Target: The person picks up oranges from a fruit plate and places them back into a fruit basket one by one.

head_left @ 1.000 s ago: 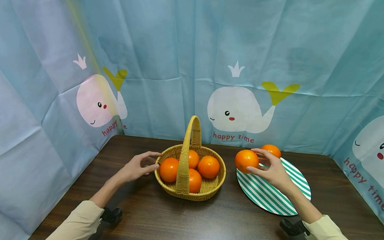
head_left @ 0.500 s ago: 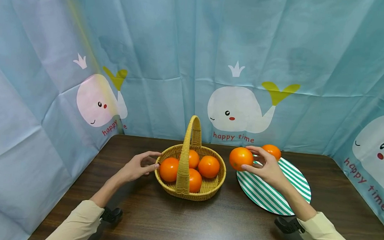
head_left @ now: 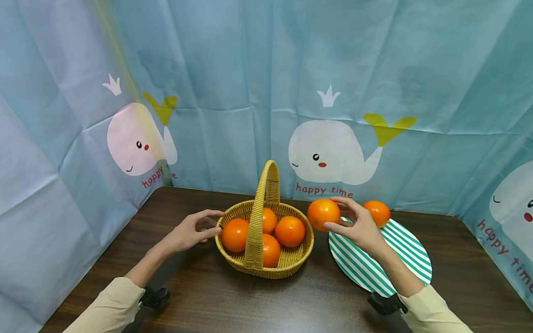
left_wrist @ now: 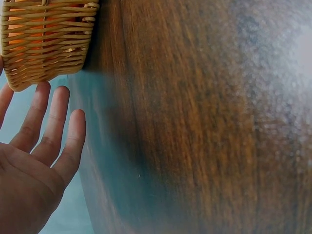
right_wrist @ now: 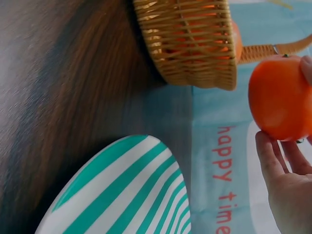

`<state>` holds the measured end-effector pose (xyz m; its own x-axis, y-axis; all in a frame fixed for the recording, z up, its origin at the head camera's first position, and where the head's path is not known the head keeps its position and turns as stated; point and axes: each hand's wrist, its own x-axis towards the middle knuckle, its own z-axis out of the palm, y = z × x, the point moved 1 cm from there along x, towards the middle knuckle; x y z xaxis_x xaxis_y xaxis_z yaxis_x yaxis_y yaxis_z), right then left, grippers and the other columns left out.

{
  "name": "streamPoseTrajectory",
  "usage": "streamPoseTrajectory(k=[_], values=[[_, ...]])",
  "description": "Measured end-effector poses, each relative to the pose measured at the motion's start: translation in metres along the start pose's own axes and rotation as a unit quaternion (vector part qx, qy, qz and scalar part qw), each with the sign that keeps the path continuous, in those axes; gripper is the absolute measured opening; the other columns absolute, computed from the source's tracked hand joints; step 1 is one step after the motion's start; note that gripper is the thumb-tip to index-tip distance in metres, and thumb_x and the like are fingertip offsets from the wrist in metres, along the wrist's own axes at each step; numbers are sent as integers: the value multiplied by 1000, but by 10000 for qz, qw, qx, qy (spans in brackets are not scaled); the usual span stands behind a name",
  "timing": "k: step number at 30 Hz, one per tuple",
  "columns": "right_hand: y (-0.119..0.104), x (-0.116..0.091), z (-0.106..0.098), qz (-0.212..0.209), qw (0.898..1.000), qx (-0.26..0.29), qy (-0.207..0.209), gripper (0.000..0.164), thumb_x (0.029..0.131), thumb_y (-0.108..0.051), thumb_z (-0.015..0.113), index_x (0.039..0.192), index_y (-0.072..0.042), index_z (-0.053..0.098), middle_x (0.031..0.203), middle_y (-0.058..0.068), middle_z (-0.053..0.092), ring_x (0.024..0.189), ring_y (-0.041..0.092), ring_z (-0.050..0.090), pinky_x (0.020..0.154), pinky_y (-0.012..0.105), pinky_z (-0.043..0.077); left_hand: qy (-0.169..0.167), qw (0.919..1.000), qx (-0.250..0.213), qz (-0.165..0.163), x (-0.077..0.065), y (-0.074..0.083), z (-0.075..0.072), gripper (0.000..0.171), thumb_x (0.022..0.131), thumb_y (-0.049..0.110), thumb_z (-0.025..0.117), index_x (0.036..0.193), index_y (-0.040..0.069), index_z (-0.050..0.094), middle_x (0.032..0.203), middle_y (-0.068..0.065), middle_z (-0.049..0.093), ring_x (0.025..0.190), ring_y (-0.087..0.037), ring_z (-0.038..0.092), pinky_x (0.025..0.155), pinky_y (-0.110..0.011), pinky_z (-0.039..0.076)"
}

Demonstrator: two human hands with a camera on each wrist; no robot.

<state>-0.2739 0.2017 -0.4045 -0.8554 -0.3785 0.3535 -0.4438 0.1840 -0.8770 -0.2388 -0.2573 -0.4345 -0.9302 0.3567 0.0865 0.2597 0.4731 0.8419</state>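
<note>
My right hand pinches an orange between thumb and fingers, lifted beside the right rim of a yellow wicker basket. In the right wrist view the same orange is partly cut off at the edge, fingertips against it. Several oranges, among them one at the right, lie in the basket, whose tall handle arches over them. My left hand touches the basket's left rim with thumb and index finger. The left wrist view shows its other fingers extended near the woven wall.
Right of the basket lies an oval green-and-white striped mat, partly under my right forearm. Another orange rests at its far edge. The dark wooden table ends at a blue curtain printed with whales.
My right hand has carried the orange leftward and slightly up, from above the mat to near the basket's right rim. The left hand and basket stay in place.
</note>
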Motion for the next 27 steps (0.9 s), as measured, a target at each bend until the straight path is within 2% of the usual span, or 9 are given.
streamPoseTrajectory(k=[7,19,27], values=[[-1,8,8,-123,9997,207,-58,61,87,-1,80,143,-7,55,135,15,57,104,31,63,89,36,55,1,10000,-32,-18,0,1,1,47,101,22,68,144,10,55,130,-21,60,114,-37,61,79,-50,58],[-5,18,22,-168,9984,519,-113,61,88,-2,80,144,-8,54,139,13,55,113,32,63,92,37,54,-8,9997,-234,-44,1,1,0,50,101,19,68,146,7,52,131,-21,60,114,-38,61,79,-51,58],[-6,24,36,-276,9951,929,-209,61,88,3,77,144,-5,53,138,17,55,114,34,62,93,40,53,-18,9998,-154,-91,0,1,0,49,101,22,68,146,10,53,130,-20,60,114,-37,62,80,-51,58]])
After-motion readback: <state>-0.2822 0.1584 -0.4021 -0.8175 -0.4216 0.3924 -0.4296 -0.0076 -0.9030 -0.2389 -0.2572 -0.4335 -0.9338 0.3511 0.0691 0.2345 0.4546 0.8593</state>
